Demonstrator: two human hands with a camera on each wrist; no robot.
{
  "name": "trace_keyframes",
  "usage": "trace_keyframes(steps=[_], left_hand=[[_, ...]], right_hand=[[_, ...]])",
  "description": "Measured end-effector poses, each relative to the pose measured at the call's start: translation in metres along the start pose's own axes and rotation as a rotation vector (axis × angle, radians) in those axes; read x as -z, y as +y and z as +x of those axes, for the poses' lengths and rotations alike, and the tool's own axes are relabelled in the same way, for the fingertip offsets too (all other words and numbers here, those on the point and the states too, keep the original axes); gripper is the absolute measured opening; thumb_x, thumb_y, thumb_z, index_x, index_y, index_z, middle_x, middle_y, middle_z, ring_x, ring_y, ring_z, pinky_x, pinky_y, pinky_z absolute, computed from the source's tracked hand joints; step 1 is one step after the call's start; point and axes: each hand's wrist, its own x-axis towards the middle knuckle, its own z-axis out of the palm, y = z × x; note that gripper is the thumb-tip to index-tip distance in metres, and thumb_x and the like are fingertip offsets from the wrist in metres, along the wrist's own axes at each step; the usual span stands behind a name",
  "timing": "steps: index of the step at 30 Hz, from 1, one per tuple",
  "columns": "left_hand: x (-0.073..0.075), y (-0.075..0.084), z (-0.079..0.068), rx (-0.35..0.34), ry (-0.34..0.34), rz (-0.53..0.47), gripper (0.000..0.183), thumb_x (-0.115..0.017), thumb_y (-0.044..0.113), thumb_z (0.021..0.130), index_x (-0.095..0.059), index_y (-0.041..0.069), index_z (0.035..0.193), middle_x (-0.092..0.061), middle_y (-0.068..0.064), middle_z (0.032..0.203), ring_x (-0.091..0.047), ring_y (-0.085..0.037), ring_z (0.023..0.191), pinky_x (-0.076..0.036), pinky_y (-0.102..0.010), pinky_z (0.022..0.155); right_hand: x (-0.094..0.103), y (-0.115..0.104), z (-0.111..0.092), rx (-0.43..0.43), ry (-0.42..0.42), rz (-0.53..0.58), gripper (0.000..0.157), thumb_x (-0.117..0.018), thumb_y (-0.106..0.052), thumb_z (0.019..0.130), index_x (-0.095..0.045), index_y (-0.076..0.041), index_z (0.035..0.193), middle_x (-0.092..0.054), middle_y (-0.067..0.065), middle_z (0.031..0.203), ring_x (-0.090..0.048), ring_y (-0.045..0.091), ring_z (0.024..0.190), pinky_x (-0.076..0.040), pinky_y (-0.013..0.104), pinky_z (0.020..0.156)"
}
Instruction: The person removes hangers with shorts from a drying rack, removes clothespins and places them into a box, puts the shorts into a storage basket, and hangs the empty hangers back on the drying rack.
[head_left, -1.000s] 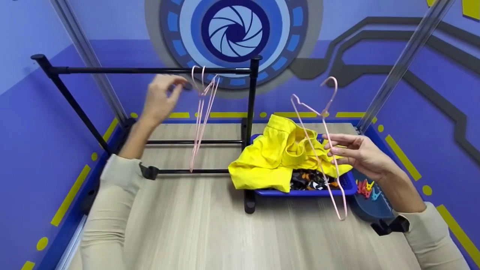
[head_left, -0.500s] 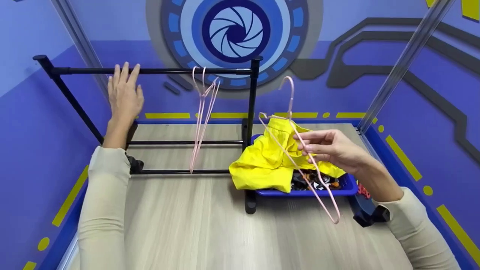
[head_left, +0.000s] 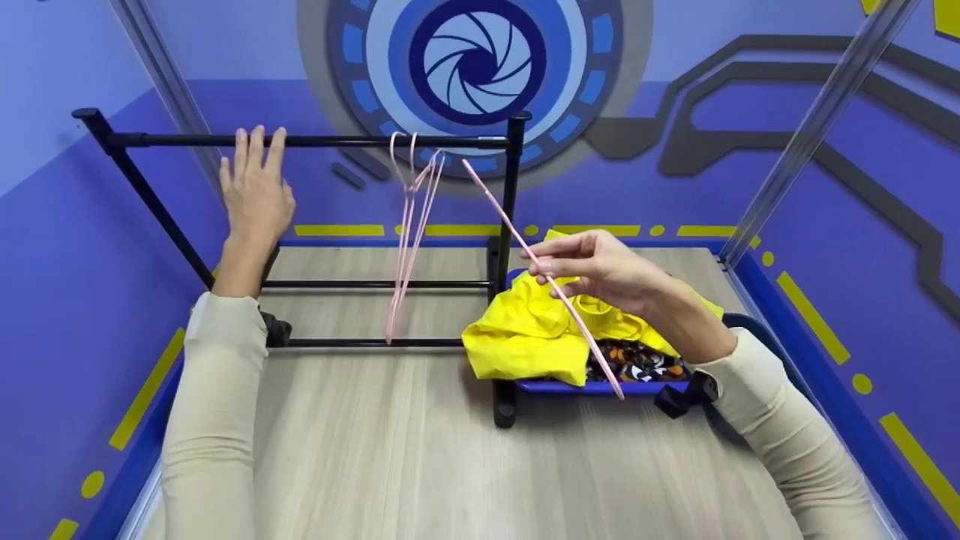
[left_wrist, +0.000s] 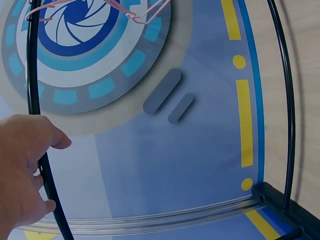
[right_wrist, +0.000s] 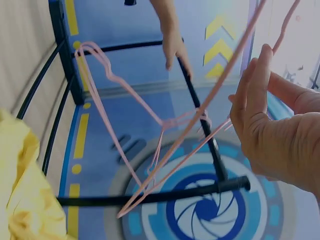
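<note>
My right hand (head_left: 600, 270) pinches a pink clothes hanger (head_left: 574, 311) between thumb and fingers. In the head view the hanger is seen edge-on, slanting, its upper end near the rack's right post. The right wrist view shows its long pink wires (right_wrist: 200, 112) reaching out from the hand (right_wrist: 275, 115). My left hand (head_left: 259, 195) rests its extended fingers on the left part of the black rack's top rail (head_left: 337, 140). In the left wrist view the rail runs past that hand (left_wrist: 25, 170). Several pink hangers (head_left: 405, 247) hang together right of the rail's middle.
Right of the rack stands a blue basket (head_left: 555, 388) heaped with a yellow garment (head_left: 517, 330) and a dark patterned cloth (head_left: 641, 360). A dark tray (head_left: 750, 330) is partly hidden behind the right forearm. Lower bars (head_left: 367, 343) cross the rack, and walls enclose the table.
My right hand has carried its hanger left towards the rack, turning it from broadside to edge-on. My left hand left the hanging hangers and moved left onto the top rail.
</note>
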Motion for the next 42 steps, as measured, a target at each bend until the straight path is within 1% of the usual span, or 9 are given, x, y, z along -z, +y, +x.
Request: trace_keyframes(steps=[7, 11, 15, 20, 22, 25, 31, 37, 42], left_hand=[[-0.002, 0.001, -0.002, -0.011, 0.017, 0.015, 0.071, -0.049, 0.005, 0.093, -0.015, 0.022, 0.153, -0.013, -0.011, 0.159, -0.001, -0.028, 0.147, -0.009, -0.06, 0.114], [0.0, 0.002, -0.001, -0.009, 0.012, 0.03, 0.071, -0.049, 0.006, 0.093, -0.014, 0.022, 0.153, -0.013, -0.011, 0.159, -0.001, -0.028, 0.147, -0.011, -0.06, 0.113], [0.001, 0.002, 0.0, -0.005, 0.0, 0.038, 0.072, -0.05, 0.007, 0.093, -0.013, 0.022, 0.153, -0.012, -0.011, 0.159, -0.001, -0.028, 0.147, -0.011, -0.061, 0.113], [0.002, 0.0, 0.001, 0.003, -0.014, 0.024, 0.076, -0.052, 0.007, 0.091, -0.011, 0.023, 0.153, -0.009, -0.011, 0.159, 0.002, -0.028, 0.147, -0.01, -0.061, 0.113], [0.001, 0.0, 0.0, 0.005, -0.017, 0.025, 0.076, -0.052, 0.008, 0.091, -0.011, 0.023, 0.153, -0.008, -0.011, 0.159, 0.002, -0.028, 0.147, -0.009, -0.061, 0.113], [0.0, 0.001, 0.0, 0.008, -0.016, 0.026, 0.076, -0.052, 0.008, 0.092, -0.01, 0.024, 0.153, -0.008, -0.01, 0.159, 0.003, -0.027, 0.147, -0.009, -0.061, 0.113], [-0.003, 0.003, 0.001, 0.009, 0.0, 0.035, 0.077, -0.054, 0.009, 0.091, -0.011, 0.024, 0.153, -0.009, -0.009, 0.159, 0.002, -0.027, 0.147, -0.012, -0.061, 0.113], [-0.004, 0.004, 0.002, 0.008, 0.006, 0.036, 0.078, -0.055, 0.01, 0.091, -0.011, 0.025, 0.153, -0.008, -0.008, 0.16, 0.002, -0.026, 0.147, -0.012, -0.061, 0.113], [-0.006, 0.001, 0.0, 0.005, 0.041, 0.016, 0.078, -0.056, 0.006, 0.088, -0.016, 0.024, 0.153, -0.012, -0.009, 0.159, -0.001, -0.027, 0.147, -0.014, -0.062, 0.112]], right_hand=[[-0.012, -0.008, -0.006, -0.012, 0.005, 0.098, 0.029, -0.064, -0.004, 0.088, -0.065, 0.003, 0.117, -0.071, 0.009, 0.092, -0.068, 0.015, 0.078, -0.057, 0.028, 0.069], [-0.016, -0.012, -0.005, -0.01, 0.004, 0.107, 0.03, -0.064, -0.004, 0.088, -0.064, 0.003, 0.117, -0.071, 0.009, 0.093, -0.068, 0.014, 0.079, -0.057, 0.027, 0.069], [-0.02, -0.013, 0.01, 0.011, 0.005, 0.071, 0.034, -0.066, -0.006, 0.087, -0.062, 0.003, 0.12, -0.07, 0.01, 0.096, -0.066, 0.015, 0.083, -0.057, 0.028, 0.071], [-0.022, -0.008, 0.043, 0.031, 0.005, 0.047, 0.046, -0.066, -0.007, 0.087, -0.053, 0.005, 0.129, -0.069, 0.009, 0.099, -0.065, 0.017, 0.086, -0.057, 0.035, 0.078], [-0.021, -0.003, 0.056, 0.036, 0.012, 0.053, 0.048, -0.065, -0.006, 0.087, -0.05, 0.006, 0.132, -0.069, 0.01, 0.101, -0.065, 0.019, 0.087, -0.057, 0.037, 0.079], [-0.019, 0.009, 0.076, 0.039, 0.04, 0.053, 0.045, -0.064, -0.004, 0.088, -0.053, 0.002, 0.132, -0.069, 0.011, 0.105, -0.067, 0.02, 0.089, -0.057, 0.038, 0.078], [-0.018, 0.046, 0.113, 0.063, 0.108, -0.023, 0.041, -0.064, -0.004, 0.088, -0.058, -0.005, 0.129, -0.069, 0.013, 0.102, -0.068, 0.019, 0.085, -0.055, 0.042, 0.078], [-0.025, 0.076, 0.137, 0.078, 0.171, -0.039, 0.039, -0.065, -0.004, 0.087, -0.061, -0.006, 0.126, -0.071, 0.01, 0.096, -0.069, 0.022, 0.086, -0.056, 0.043, 0.075], [-0.037, 0.09, 0.154, 0.065, 0.203, -0.032, 0.039, -0.067, -0.006, 0.086, -0.063, -0.01, 0.125, -0.07, 0.01, 0.101, -0.068, 0.024, 0.09, -0.056, 0.042, 0.077]])
